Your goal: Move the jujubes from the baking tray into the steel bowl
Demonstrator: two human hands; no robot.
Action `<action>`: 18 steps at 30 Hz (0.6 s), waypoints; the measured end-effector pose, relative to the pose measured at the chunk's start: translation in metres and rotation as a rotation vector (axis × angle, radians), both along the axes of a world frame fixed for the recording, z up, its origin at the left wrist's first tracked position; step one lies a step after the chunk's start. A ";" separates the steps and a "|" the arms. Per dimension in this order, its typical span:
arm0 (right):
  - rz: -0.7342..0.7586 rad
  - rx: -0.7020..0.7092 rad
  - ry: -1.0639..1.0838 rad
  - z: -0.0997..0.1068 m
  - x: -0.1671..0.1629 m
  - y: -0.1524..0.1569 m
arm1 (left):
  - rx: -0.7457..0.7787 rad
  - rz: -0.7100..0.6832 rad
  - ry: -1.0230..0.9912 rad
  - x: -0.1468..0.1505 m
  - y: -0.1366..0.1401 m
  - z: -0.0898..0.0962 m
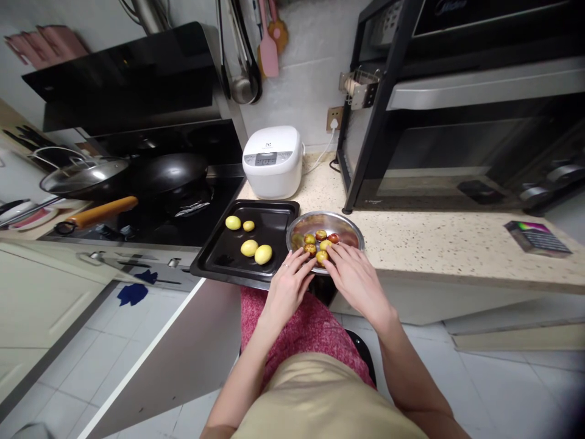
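Observation:
A round metal bowl [351, 228] holds several small, oval, yellow-to-reddish-brown fruits [321, 235] that look like jujubes. My left hand [289, 281] reaches over the bowl's near left rim, its fingers stretched out and the tips beside the nearest fruits. From the near right, my right hand [356, 277] has its fingers extended into the bowl, with the tips against the yellowish fruits. Whether either hand grips a fruit is hard to see. Left of the bowl lies a black baking tray [223, 259] with several yellow oval pieces [263, 254] on it, their kind unclear.
Behind the tray stands a white rice cooker [273, 164]. A large oven [457, 152] on a rack is at the right, with a small dark box [537, 238] on the counter [439, 244]. A wok [159, 174] with a wooden handle sits on the stove at left. An open cabinet door [169, 360] juts out below.

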State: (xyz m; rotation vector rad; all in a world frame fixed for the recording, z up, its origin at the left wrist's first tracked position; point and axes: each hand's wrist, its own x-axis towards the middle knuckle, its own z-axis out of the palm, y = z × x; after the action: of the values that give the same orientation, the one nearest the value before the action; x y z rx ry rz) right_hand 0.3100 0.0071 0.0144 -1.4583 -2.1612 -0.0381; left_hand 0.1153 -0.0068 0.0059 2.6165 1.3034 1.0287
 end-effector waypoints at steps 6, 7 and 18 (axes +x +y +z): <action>0.026 -0.003 0.003 -0.004 0.002 0.001 | -0.006 0.002 0.020 0.000 0.000 0.002; 0.031 -0.007 0.013 -0.004 0.002 0.001 | -0.007 0.001 0.023 0.000 0.000 0.003; 0.071 -0.024 0.042 -0.005 0.004 0.005 | -0.075 -0.057 -0.087 -0.025 0.010 0.018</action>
State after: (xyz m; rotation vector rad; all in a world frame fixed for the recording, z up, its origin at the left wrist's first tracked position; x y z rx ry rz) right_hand 0.3137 0.0117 0.0090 -1.3823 -2.1842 0.0429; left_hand 0.0904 0.0030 0.0237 2.5094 1.2176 1.0508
